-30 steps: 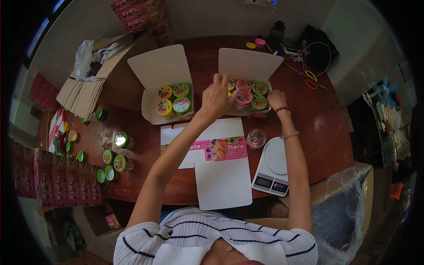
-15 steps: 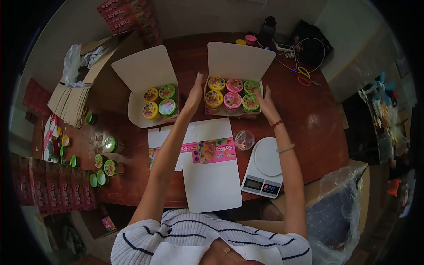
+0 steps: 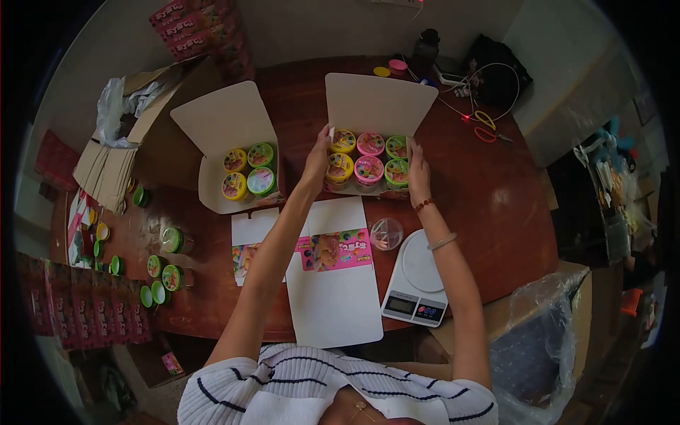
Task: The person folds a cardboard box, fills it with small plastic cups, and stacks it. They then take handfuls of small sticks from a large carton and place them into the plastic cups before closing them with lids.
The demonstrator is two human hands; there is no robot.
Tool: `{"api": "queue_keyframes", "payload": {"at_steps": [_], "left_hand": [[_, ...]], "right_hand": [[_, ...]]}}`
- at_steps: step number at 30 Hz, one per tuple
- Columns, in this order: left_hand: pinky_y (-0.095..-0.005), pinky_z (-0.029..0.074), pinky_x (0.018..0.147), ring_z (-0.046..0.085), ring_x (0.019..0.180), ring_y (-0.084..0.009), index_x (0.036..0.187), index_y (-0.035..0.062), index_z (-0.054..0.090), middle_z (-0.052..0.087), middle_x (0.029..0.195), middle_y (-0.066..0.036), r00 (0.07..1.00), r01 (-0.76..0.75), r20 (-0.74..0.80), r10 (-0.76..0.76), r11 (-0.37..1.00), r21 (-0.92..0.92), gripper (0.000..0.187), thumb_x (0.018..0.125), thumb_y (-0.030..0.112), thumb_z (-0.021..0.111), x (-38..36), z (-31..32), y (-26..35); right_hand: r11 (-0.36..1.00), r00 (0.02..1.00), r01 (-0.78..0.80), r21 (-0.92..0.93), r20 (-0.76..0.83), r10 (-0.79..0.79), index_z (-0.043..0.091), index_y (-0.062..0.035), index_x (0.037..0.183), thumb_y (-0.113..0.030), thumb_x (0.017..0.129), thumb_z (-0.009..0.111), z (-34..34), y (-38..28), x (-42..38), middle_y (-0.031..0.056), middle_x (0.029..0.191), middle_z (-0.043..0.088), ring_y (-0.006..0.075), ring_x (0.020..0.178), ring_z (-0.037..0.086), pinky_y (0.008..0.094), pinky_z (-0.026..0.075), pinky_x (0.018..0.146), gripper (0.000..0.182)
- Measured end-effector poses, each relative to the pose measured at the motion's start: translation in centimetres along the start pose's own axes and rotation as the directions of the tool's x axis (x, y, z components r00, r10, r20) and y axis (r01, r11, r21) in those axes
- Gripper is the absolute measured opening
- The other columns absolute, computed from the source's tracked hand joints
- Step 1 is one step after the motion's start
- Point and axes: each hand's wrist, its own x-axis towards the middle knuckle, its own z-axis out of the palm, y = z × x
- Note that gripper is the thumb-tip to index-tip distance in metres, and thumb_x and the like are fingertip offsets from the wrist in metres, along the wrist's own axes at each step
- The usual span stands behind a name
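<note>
An open white cardboard box stands on the table with its lid raised. Inside are two yellow-lidded tubs, two pink-lidded tubs and two green-lidded tubs in two rows. My left hand grips the box's left side, its fingertips at the upper edge. On the opposite side, my right hand holds the right wall with fingers fairly straight; its thumb is hard to see. A flattened pink-and-white box lies below my hands.
Left of my hands stands a second open box with several tubs. A digital scale and a clear round container lie at the right. Loose tubs sit at the left; scissors lie at the far right.
My right hand has moved from over the green-lidded tubs to the box's right outer side. My left hand has come against the left side. The view has shifted slightly.
</note>
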Motion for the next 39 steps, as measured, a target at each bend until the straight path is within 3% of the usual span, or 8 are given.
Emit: {"api": "queue_keyframes", "payload": {"at_steps": [6,10,12,13,20,24,27,39], "left_hand": [[-0.0332,0.038,0.111,0.046,0.137,-0.0213,0.150,0.0081,0.041,0.049,0.149,-0.015,0.972,-0.233,0.006,0.234,0.967,0.106,0.050,0.101,0.011,0.044,0.4,0.9,0.6],[-0.0318,0.039,0.110,0.046,0.137,-0.0187,0.131,0.0045,0.060,0.055,0.143,-0.012,0.913,-0.387,0.233,0.335,0.892,0.233,0.036,0.100,0.015,0.045,0.9,-2.6,0.0],[-0.0316,0.040,0.107,0.053,0.128,-0.0182,0.127,0.0046,0.065,0.061,0.135,-0.008,0.956,-0.224,0.236,0.176,0.955,0.195,0.036,0.102,0.021,0.045,0.0,-3.8,-0.3],[-0.0322,0.042,0.103,0.056,0.118,-0.0173,0.132,0.0059,0.063,0.063,0.129,-0.007,0.943,-0.323,0.181,0.280,0.902,0.286,0.040,0.102,0.026,0.045,-2.4,-4.0,-0.4],[-0.0263,0.052,0.091,0.062,0.107,-0.0113,0.138,0.0093,0.060,0.065,0.104,-0.004,0.946,-0.204,0.318,0.061,0.875,0.439,0.051,0.089,0.001,0.069,-8.3,-5.1,4.2],[-0.0335,0.053,0.095,0.064,0.102,-0.0144,0.137,0.0090,0.056,0.065,0.109,-0.005,0.876,-0.290,0.450,0.172,0.934,0.208,0.057,0.084,-0.006,0.070,-7.4,-4.8,5.5],[-0.0323,0.055,0.090,0.066,0.101,-0.0144,0.123,0.0050,0.059,0.067,0.108,-0.008,0.767,-0.641,0.416,0.488,0.557,0.528,0.043,0.084,-0.002,0.075,-7.1,-4.3,6.2],[-0.0335,0.054,0.089,0.067,0.101,-0.0203,0.116,0.0042,0.058,0.066,0.110,-0.010,0.865,-0.499,0.363,0.345,0.660,0.561,0.039,0.083,0.002,0.079,-7.9,-4.8,4.3]], "right_hand": [[0.945,0.954,0.284,0.161,-0.145,-0.262,0.040,-0.0067,0.149,0.004,0.098,0.046,1.3,-0.6,0.0,0.0133,0.143,0.055,0.0242,0.137,0.048,0.0361,0.037,0.114,0.053],[0.978,0.993,0.061,0.197,0.089,-0.080,0.053,-0.0048,0.137,0.006,0.094,0.049,-3.2,-0.6,1.4,0.0109,0.132,0.061,0.0212,0.128,0.053,0.0360,0.040,0.110,0.044],[0.696,0.926,0.347,-0.629,0.110,-0.362,0.064,-0.0083,0.121,-0.008,0.095,0.054,-5.1,-0.9,0.4,0.0121,0.111,0.067,0.0179,0.107,0.063,0.0332,0.049,0.092,0.028],[0.738,0.868,0.485,-0.468,0.153,-0.473,0.067,-0.0113,0.117,-0.004,0.093,0.061,-5.5,-0.8,-0.2,0.0154,0.098,0.069,0.0163,0.089,0.065,0.0278,0.051,0.077,0.026],[0.908,0.944,0.055,-0.416,0.317,0.088,0.053,-0.0082,0.136,-0.003,0.087,0.072,-4.8,-6.5,-8.0,0.0097,0.094,0.067,0.0091,0.092,0.063,0.0237,0.052,0.082,0.053],[0.966,0.919,0.248,-0.068,0.333,-0.213,0.042,-0.0043,0.145,0.003,0.084,0.073,-4.3,-6.0,-6.9,0.0050,0.107,0.061,0.0102,0.105,0.062,0.0258,0.052,0.094,0.068],[0.858,0.879,0.458,-0.233,0.259,-0.400,0.046,-0.0039,0.140,0.004,0.082,0.075,-4.1,-5.7,-6.6,0.0064,0.110,0.064,0.0127,0.104,0.065,0.0278,0.054,0.092,0.065],[0.698,0.822,0.546,-0.463,0.136,-0.553,0.067,-0.0066,0.121,-0.002,0.081,0.082,-3.7,-2.7,-7.5,0.0079,0.111,0.075,0.0145,0.093,0.073,0.0281,0.057,0.080,0.044]]}}
